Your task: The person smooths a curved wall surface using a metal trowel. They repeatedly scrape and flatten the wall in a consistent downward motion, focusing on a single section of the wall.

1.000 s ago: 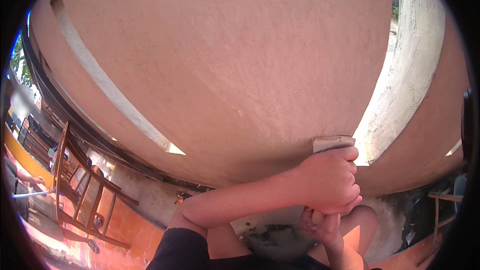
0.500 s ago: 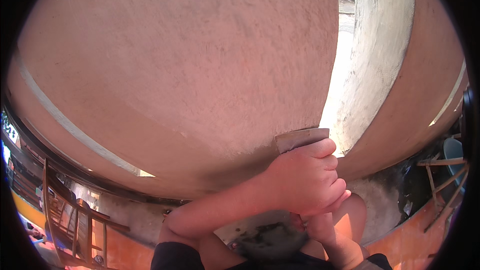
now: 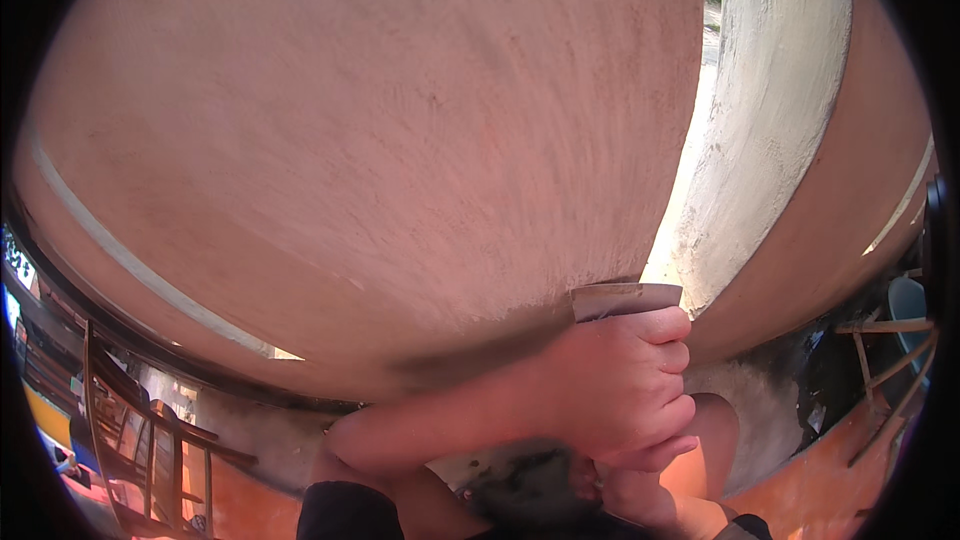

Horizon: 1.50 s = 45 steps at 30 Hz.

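near the right edge of the pinkish wall point(image 3: 400, 160), a flat-bladed scraper point(image 3: 627, 303) sits at its surface, the left hand point(image 3: 632, 380) clamped round it; just below, the right hand point(image 3: 640, 496) is partly hidden, so i cannot tell whether it grips.

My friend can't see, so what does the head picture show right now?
A person's left hand grips a flat-bladed tool at a pinkish wall, with the right hand below. A bright gap runs beside the wall's right edge; wooden furniture stands at lower left.
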Tool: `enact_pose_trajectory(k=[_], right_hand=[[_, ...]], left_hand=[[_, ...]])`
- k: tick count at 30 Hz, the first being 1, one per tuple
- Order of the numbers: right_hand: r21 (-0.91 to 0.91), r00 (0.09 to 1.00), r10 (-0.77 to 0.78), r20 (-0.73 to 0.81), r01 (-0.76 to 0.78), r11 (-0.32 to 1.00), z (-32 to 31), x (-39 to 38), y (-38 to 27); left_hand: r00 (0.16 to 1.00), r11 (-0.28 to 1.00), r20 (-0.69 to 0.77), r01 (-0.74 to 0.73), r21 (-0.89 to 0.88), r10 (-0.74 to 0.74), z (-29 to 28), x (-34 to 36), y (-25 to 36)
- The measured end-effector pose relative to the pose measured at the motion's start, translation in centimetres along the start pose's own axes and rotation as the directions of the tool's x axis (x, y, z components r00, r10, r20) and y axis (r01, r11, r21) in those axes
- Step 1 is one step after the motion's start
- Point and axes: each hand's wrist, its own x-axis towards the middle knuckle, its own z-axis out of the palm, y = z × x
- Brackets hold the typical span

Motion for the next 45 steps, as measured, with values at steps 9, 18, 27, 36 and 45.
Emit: enact_pose_trajectory(k=[9,18,27,36,45], right_hand=[[0.061,0.995,0.101,0.012,-0.101,0.993,-0.3,0.0,-0.4],[0.082,0.997,0.056,-0.049,-0.052,0.995,-0.1,-0.4,-1.3],[-0.05,1.0,-0.003,-0.009,0.002,0.999,-1.2,-0.3,-0.6],[0.09,0.997,0.055,0.054,-0.06,0.994,-0.9,-0.5,-0.7],[-0.171,0.999,-0.038,0.02,0.041,0.984,-0.9,0.0,-1.5]], left_hand=[[0.997,0.997,0.022,0.07,-0.03,-0.069,0.9,-0.4,0.4],[0.998,0.998,0.01,0.065,-0.024,-0.065,0.6,0.2,0.4],[0.997,0.997,0.028,0.077,0.012,-0.077,0.3,0.6,0.8],[0.993,0.995,0.059,0.098,-0.001,-0.097,0.6,0.4,0.8],[0.996,0.994,0.033,0.076,0.079,-0.079,-0.4,1.4,0.9]])
